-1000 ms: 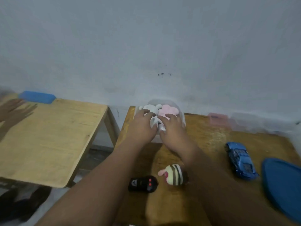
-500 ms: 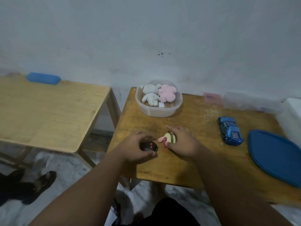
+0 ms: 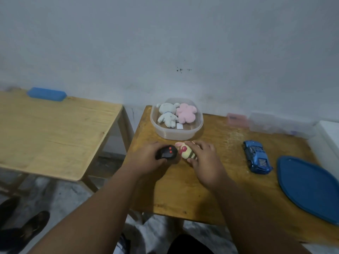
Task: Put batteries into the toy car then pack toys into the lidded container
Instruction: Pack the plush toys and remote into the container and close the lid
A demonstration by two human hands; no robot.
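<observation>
My left hand (image 3: 146, 158) grips a black remote control (image 3: 166, 152) with red buttons, just in front of the clear container (image 3: 159, 128). My right hand (image 3: 203, 160) holds a cream striped plush toy (image 3: 186, 152) beside it. Inside the container lie a white plush bunny (image 3: 167, 115) and a pink plush flower (image 3: 186, 113). The blue toy car (image 3: 256, 156) rests on the wooden table (image 3: 183, 189) to the right. The blue lid (image 3: 308, 187) lies at the table's right edge.
A second, lighter wooden table (image 3: 51, 132) stands to the left with a blue case (image 3: 46, 94) at its back. Clear plastic boxes (image 3: 278, 123) and a pink one (image 3: 235, 119) line the wall. A dark shoe (image 3: 27, 230) is on the floor.
Both hands left the container and came back to the table's middle. The left closed on the remote, the right on the striped plush; both are now lifted slightly toward the container.
</observation>
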